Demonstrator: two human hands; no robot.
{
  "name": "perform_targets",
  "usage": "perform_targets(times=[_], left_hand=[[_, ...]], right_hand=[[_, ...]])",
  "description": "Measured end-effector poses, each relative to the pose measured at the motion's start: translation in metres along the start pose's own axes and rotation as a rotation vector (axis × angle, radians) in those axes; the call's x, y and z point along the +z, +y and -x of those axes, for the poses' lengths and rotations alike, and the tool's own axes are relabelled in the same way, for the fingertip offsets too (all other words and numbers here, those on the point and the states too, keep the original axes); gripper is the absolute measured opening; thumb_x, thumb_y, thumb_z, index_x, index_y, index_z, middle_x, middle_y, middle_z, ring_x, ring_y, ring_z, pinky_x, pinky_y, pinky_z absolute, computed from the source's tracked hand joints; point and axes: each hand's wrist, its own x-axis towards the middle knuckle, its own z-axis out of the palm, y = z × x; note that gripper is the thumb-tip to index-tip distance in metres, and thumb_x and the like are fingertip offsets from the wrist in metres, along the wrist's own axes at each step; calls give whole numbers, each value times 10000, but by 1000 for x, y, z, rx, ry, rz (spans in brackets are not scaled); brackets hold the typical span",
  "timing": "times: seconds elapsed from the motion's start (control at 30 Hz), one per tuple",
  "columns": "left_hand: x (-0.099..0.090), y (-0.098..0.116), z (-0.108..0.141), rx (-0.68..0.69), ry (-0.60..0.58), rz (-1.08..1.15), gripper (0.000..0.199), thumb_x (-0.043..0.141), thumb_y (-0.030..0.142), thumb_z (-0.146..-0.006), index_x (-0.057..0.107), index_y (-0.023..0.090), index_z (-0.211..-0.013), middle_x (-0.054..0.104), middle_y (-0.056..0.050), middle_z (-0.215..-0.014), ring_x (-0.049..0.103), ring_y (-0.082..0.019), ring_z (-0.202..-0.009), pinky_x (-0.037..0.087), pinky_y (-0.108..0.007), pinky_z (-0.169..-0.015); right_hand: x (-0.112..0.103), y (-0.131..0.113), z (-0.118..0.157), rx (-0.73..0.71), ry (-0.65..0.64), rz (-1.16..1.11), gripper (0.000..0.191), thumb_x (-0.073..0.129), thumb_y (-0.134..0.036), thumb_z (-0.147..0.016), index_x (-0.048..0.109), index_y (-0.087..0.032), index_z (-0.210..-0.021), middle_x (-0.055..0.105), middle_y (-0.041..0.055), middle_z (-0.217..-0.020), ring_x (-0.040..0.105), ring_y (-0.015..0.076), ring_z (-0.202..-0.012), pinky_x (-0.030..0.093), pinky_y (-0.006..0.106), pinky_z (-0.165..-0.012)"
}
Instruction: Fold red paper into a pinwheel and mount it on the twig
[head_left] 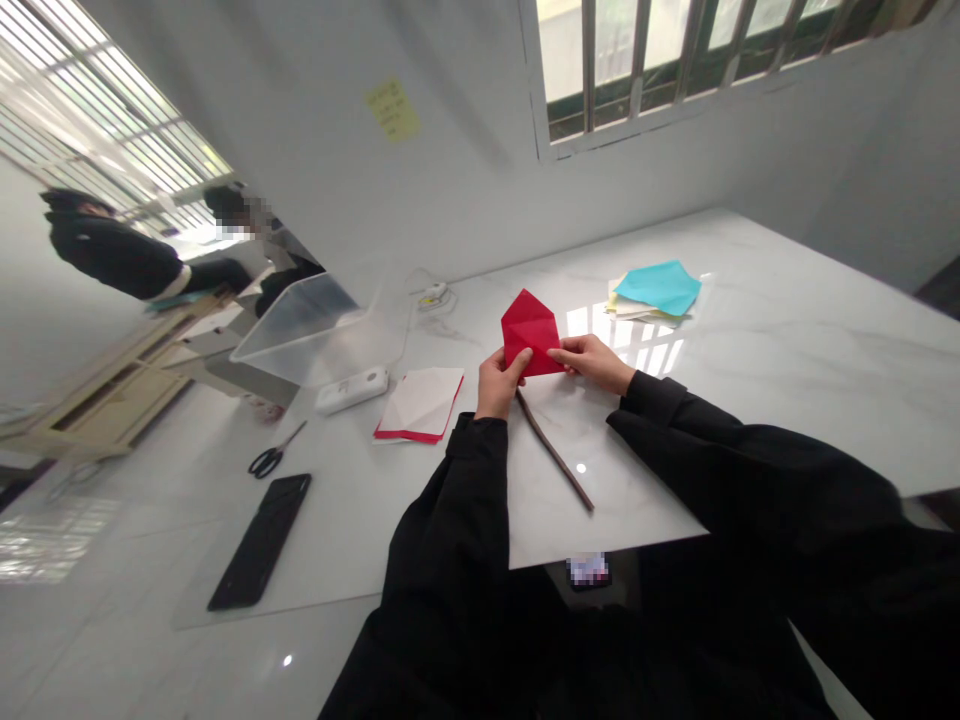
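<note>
A red paper envelope (531,325) with its pointed flap up is held above the table between both hands. My left hand (499,384) pinches its lower left corner, thumb on the front. On the lower right edge my right hand (596,362) grips it between thumb and fingers. Beneath them a thin dark brown stick (556,453) lies slantwise on the table. Left of my left hand rests a stack of white and red paper (422,400). Beyond my right hand lies a pile of folded papers with a blue one (661,287) on top.
On the white marbled table (795,350) are a white power strip (352,390), scissors (271,458), a black phone-like slab (260,540) and a clear plastic bin (300,325). A lit phone (589,570) lies below the front edge. Two people (112,245) are at the far left.
</note>
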Motion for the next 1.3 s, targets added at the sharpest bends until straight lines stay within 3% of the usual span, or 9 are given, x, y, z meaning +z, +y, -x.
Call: perform_targets(times=[0.2, 0.37, 0.57, 0.73, 0.93, 1.13, 1.3], left_hand=[[0, -1, 0, 12, 4, -39, 558, 951, 560, -595, 774, 121, -891, 720, -42, -742, 571, -120, -598, 463, -254, -569], [-1, -10, -3, 0, 23, 22, 551, 957, 533, -611, 796, 115, -931, 786, -91, -864, 703, -204, -773, 572, -324, -768], [-1, -9, -7, -14, 100, 140, 555, 976, 498, -588, 785, 113, -940, 797, -100, -903, 741, -235, -836, 597, -368, -851], [-1, 0, -4, -89, 125, 239, 560, 982, 460, -580, 759, 120, -965, 798, -100, -924, 752, -231, -842, 605, -363, -838], [0, 1, -3, -78, 170, 250, 547, 979, 449, -580, 760, 130, -967, 798, -80, -903, 741, -208, -803, 613, -339, -814], [1, -7, -5, -57, 130, 241, 546, 966, 472, -604, 773, 125, -979, 801, -103, -940, 765, -254, -888, 611, -390, -900], [0, -13, -7, -14, 171, 163, 558, 958, 511, -609, 778, 114, -957, 797, -111, -915, 764, -283, -927, 603, -414, -922]], right_hand=[[0, 1, 0, -36, -40, 76, 531, 769, -674, -753, 731, -148, -811, 604, -1, -661, 483, 131, -618, 379, 287, -600], [1, 0, 1, -38, -63, 109, 554, 769, -712, -743, 668, -169, -709, 556, -13, -610, 464, 130, -601, 351, 287, -584], [0, -2, 1, -1, -51, 21, 600, 711, -759, -798, 665, -168, -704, 550, -9, -622, 461, 120, -600, 371, 285, -600], [0, -5, 2, -11, -143, 26, 505, 821, -643, -757, 766, -150, -850, 632, 4, -706, 477, 120, -634, 384, 286, -626], [0, -7, 4, 21, -124, 30, 519, 878, -599, -706, 788, -152, -953, 648, 2, -728, 476, 118, -626, 362, 285, -603], [0, -5, 3, -5, -59, 64, 512, 835, -637, -720, 760, -145, -837, 596, -11, -650, 466, 122, -612, 380, 296, -610], [1, -5, 3, -14, -47, 96, 555, 790, -703, -729, 710, -155, -756, 547, -23, -610, 456, 118, -586, 375, 295, -592]])
